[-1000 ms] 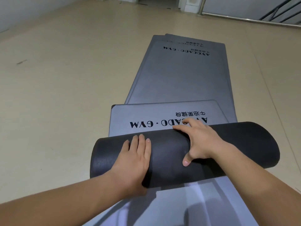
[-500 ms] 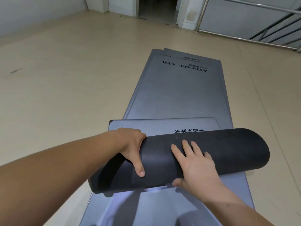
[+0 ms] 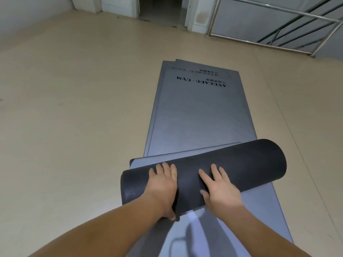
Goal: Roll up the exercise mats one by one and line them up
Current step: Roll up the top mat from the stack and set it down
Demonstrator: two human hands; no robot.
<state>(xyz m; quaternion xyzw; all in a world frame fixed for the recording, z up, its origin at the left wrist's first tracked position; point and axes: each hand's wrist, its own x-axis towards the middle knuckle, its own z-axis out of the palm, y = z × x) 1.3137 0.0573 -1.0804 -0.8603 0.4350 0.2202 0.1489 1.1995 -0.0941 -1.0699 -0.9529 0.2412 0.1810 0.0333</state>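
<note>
Beige floor (image 3: 74, 127) noted, with a stack of grey mats (image 3: 200, 117) laid flat on it. The black rolled mat (image 3: 241, 164) is seen lying crosswise on the near part of the stack, with a short grey flap unrolled beyond it. The left hand (image 3: 161, 186) and right hand (image 3: 220, 190) are laid palm-down on the roll's left half, fingers straight and spread, nothing pinched. A metal railing (image 3: 297, 25) and a doorway (image 3: 159, 6) are recorded far behind.

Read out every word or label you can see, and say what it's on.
"AVOCADO · GYM": top flat grey mat, upside down to the camera.
Small characters beside it: too small to read.
Print on the mat beneath: part covered, blurred, unreadable.
</note>
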